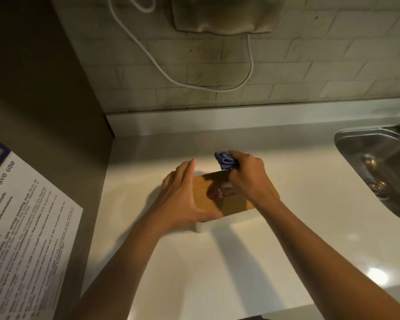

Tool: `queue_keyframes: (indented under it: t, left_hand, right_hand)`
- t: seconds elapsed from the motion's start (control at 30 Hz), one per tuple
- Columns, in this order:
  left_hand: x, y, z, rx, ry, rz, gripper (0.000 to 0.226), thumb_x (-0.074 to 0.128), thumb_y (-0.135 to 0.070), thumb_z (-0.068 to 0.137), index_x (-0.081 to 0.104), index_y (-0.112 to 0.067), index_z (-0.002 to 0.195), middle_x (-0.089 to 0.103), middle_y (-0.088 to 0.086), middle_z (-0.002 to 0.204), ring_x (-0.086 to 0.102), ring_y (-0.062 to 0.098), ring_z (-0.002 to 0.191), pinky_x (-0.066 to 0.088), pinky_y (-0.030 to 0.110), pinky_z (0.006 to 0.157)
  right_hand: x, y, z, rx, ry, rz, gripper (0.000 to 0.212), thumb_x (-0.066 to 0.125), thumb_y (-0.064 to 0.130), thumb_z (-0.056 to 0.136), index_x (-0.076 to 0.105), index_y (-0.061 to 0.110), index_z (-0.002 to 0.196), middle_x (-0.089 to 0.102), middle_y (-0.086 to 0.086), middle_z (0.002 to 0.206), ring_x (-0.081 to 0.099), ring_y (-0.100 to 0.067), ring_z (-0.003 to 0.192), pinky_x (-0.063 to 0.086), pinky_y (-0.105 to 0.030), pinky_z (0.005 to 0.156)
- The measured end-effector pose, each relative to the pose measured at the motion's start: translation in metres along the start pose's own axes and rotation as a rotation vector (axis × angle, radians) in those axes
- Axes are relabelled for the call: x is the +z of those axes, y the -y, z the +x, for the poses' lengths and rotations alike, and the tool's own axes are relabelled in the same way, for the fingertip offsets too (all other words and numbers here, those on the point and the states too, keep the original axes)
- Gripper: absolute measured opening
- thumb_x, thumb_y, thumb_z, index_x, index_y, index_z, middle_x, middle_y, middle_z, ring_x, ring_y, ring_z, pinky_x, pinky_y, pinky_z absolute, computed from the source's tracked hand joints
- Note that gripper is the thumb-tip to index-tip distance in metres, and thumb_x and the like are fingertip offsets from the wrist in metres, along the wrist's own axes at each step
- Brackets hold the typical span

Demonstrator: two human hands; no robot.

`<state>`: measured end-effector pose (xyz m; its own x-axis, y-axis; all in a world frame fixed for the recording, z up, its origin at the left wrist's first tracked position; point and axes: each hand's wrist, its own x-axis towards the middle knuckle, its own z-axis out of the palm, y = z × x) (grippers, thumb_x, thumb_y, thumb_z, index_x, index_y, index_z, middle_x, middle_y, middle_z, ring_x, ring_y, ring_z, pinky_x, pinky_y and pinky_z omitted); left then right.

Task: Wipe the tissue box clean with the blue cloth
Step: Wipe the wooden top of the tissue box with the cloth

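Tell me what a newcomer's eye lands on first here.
Mid-counter, two hands work on a wooden-topped tissue box: the left hand steadies its left end, the right hand grips a blue cloth at its far edge. A steel sink sits right.

Wood, cloth and steel
Glossy wooden lid on the tissue box (226, 199); soft blue cloth (225, 160); shiny steel sink (379, 162); smooth counter (275, 250).

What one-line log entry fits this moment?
left hand: steadies tissue box | right hand: holds blue cloth | counter
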<state>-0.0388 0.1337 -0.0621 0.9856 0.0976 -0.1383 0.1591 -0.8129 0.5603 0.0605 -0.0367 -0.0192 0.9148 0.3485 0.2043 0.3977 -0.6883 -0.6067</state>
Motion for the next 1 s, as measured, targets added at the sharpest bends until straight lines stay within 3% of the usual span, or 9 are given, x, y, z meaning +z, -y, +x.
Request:
queue_keyframes:
  t: [0.17,0.33,0.47,0.53,0.63,0.73,0.8,0.9,1.0]
  left_hand:
    - [0.001,-0.029,0.024,0.078,0.138,0.266,0.138,0.066,-0.092,0.058,-0.001,-0.027,0.16,0.001,-0.008,0.169,0.004,0.025,0.156,0.012,0.046,0.124]
    - [0.02,-0.028,0.035,0.004,0.18,0.312,0.136,0.067,-0.094,0.05,0.015,-0.025,0.156,0.028,-0.005,0.161,0.034,0.025,0.144,0.036,0.043,0.113]
    - [0.021,-0.032,0.04,0.06,0.055,0.245,0.097,0.072,-0.086,0.038,0.047,-0.039,0.119,0.058,-0.017,0.116,0.058,0.012,0.103,0.046,0.028,0.079]
    - [0.022,-0.032,0.04,0.098,0.029,0.21,0.086,0.075,-0.08,0.04,0.05,-0.042,0.114,0.059,-0.021,0.107,0.061,0.011,0.1,0.047,0.026,0.078]
    - [0.023,-0.028,0.038,0.032,0.074,0.249,0.114,0.07,-0.088,0.035,0.042,-0.032,0.131,0.052,-0.013,0.131,0.051,0.016,0.121,0.047,0.031,0.091]
    - [0.022,-0.029,0.037,-0.02,0.145,0.287,0.142,0.065,-0.095,0.036,0.022,-0.025,0.152,0.035,-0.006,0.156,0.039,0.02,0.138,0.042,0.039,0.107]
    - [0.023,-0.03,0.038,-0.03,0.143,0.274,0.136,0.066,-0.093,0.035,0.028,-0.027,0.147,0.041,-0.006,0.15,0.044,0.02,0.132,0.044,0.038,0.102]
    - [0.025,-0.029,0.038,-0.001,0.079,0.241,0.101,0.073,-0.087,0.035,0.042,-0.035,0.116,0.053,-0.013,0.117,0.054,0.016,0.107,0.048,0.031,0.086]
    - [0.023,-0.029,0.037,0.0,0.106,0.25,0.119,0.072,-0.089,0.036,0.038,-0.031,0.134,0.049,-0.01,0.134,0.049,0.018,0.122,0.046,0.033,0.094]
  right_hand:
    - [-0.02,-0.038,-0.001,0.089,-0.045,-0.017,0.039,0.058,-0.008,0.08,0.069,0.011,0.112,0.072,-0.006,0.1,0.065,-0.024,0.09,0.044,-0.018,0.073]
    - [-0.012,-0.049,-0.017,0.062,0.024,-0.13,0.028,0.064,0.008,0.086,0.068,0.018,0.111,0.071,-0.001,0.103,0.063,-0.016,0.084,0.043,-0.016,0.073]
    - [0.022,-0.015,-0.02,-0.081,0.105,-0.167,0.021,0.059,0.015,0.085,0.067,0.021,0.103,0.067,0.004,0.099,0.063,-0.016,0.089,0.05,-0.023,0.07]
    - [0.029,-0.006,-0.026,-0.099,0.188,-0.105,0.024,0.053,0.01,0.089,0.064,0.018,0.108,0.064,0.001,0.107,0.059,-0.02,0.102,0.053,-0.032,0.079]
    - [0.005,-0.035,-0.02,-0.05,0.152,-0.144,0.03,0.059,0.015,0.086,0.064,0.02,0.116,0.062,0.0,0.119,0.056,-0.025,0.11,0.051,-0.032,0.086]
    - [-0.01,-0.06,-0.009,0.106,0.054,-0.232,0.028,0.058,0.01,0.088,0.064,0.023,0.112,0.063,0.003,0.113,0.06,-0.019,0.098,0.049,-0.022,0.073]
    - [0.004,-0.047,-0.014,0.088,0.026,-0.235,0.024,0.055,0.007,0.089,0.065,0.017,0.108,0.062,-0.003,0.112,0.06,-0.02,0.096,0.05,-0.026,0.073]
    - [0.029,-0.023,-0.033,-0.058,0.069,-0.079,0.018,0.057,0.003,0.087,0.067,0.003,0.101,0.063,-0.016,0.106,0.059,-0.025,0.097,0.05,-0.034,0.079]
    - [0.015,-0.036,-0.029,-0.098,0.054,-0.13,0.031,0.057,0.006,0.087,0.066,0.011,0.116,0.063,-0.007,0.119,0.055,-0.025,0.113,0.049,-0.035,0.092]
